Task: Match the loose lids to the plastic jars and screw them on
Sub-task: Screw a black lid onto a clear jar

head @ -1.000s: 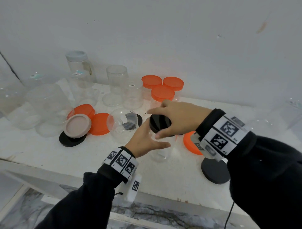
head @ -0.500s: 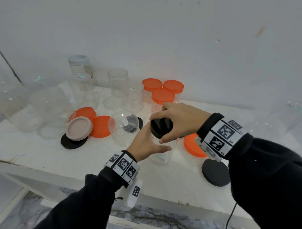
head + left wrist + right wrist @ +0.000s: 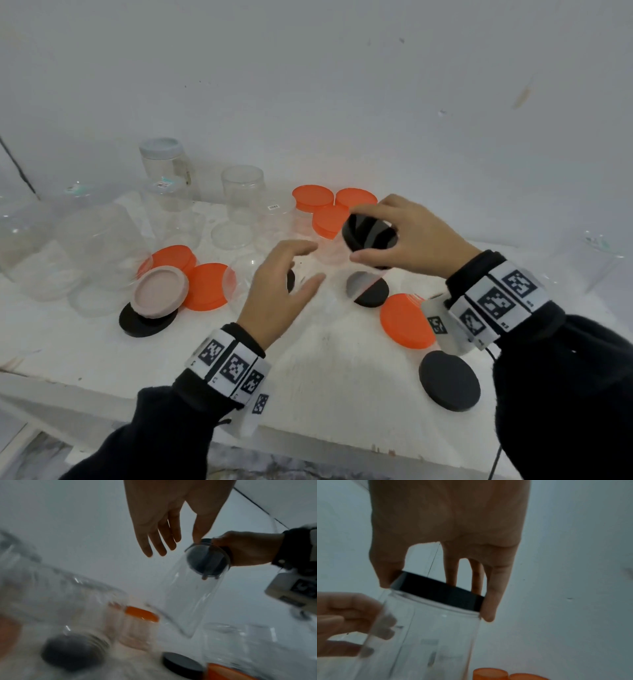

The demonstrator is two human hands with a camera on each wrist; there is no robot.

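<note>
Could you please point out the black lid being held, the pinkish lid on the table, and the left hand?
black lid (image 3: 370,236): head view, on its dark top face.
pinkish lid (image 3: 160,290): head view, on its recessed centre.
left hand (image 3: 274,291): head view, on the back of the hand.

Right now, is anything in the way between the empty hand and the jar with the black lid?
Nothing visible. The left hand is open right beside the clear jar, with only air between. The right hand grips its black lid.
</note>
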